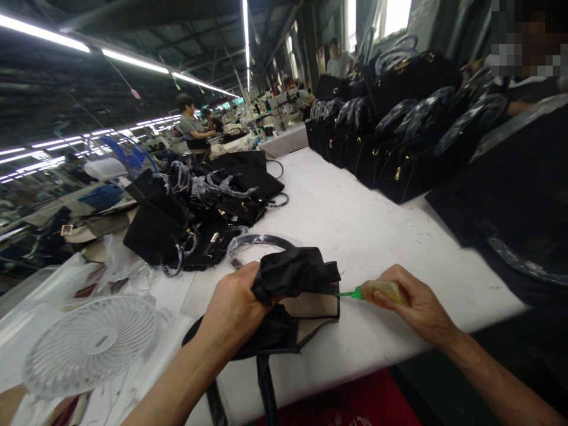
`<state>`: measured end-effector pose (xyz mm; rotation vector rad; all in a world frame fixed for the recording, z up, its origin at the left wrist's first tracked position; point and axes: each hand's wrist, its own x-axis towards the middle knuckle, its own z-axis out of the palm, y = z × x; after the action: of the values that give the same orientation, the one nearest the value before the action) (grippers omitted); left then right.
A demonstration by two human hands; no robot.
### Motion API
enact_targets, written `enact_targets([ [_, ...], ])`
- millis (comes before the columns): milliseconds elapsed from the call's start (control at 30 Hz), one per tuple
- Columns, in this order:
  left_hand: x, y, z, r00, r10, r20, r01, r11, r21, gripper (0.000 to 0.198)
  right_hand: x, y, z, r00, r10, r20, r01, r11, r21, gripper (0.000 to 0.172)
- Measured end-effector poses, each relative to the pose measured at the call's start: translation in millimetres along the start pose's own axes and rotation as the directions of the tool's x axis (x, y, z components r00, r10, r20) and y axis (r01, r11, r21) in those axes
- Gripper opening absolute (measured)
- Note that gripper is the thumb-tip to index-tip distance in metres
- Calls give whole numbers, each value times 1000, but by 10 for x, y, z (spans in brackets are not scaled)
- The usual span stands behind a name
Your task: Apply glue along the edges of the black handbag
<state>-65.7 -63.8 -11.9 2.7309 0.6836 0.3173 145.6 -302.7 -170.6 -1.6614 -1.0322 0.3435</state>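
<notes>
My left hand (237, 299) is closed on a black handbag (293, 269), gripping bunched black fabric. One side of the bag lies opened out, showing a beige inner panel (317, 305) with dark edges. One bag handle (261, 239) in clear wrap arches behind the hand, and another hangs over the table's front edge. In my right hand (412, 302) is a small squeeze bottle (384, 291) of yellowish liquid with a green nozzle. The nozzle's thin tip points left, at the dark edge of the bag's panel; whether it touches cannot be made out.
A white table (332, 207) stretches ahead. Piled black handbags (217, 201) lie at the left, and rows of upright black bags (377, 142) stand at the right. A white fan (93, 343) sits near left. Co-workers are in the background, and one person is at the upper right.
</notes>
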Motion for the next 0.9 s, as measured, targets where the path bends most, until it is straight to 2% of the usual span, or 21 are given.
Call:
enact_targets([
  [167,-132,-5,4,994,86,-61,-89,994,-55,5,-28,13,16,993,-2,115,-4,999,53,24],
  [300,-234,53,-10,988,105,-110,-115,989,-88,16,-37,28,22,998,-52,29,51,997,61,18],
  [433,-347,82,-23,979,124,-159,-135,989,-59,19,-43,32,20,992,-28,123,17,996,83,26],
  [467,-370,82,-22,974,131,-183,-141,989,-46,19,-42,34,23,992,-26,120,15,996,93,26],
  [600,-423,82,-6,954,167,-248,-176,984,-14,22,-37,46,51,999,-26,-22,27,998,60,20],
  [767,-442,81,2,944,183,-275,-194,981,-15,25,-47,30,53,993,37,110,-46,996,73,26],
  [900,-449,86,-3,942,193,-273,-202,979,-2,25,-42,19,23,997,79,17,-79,995,57,28],
])
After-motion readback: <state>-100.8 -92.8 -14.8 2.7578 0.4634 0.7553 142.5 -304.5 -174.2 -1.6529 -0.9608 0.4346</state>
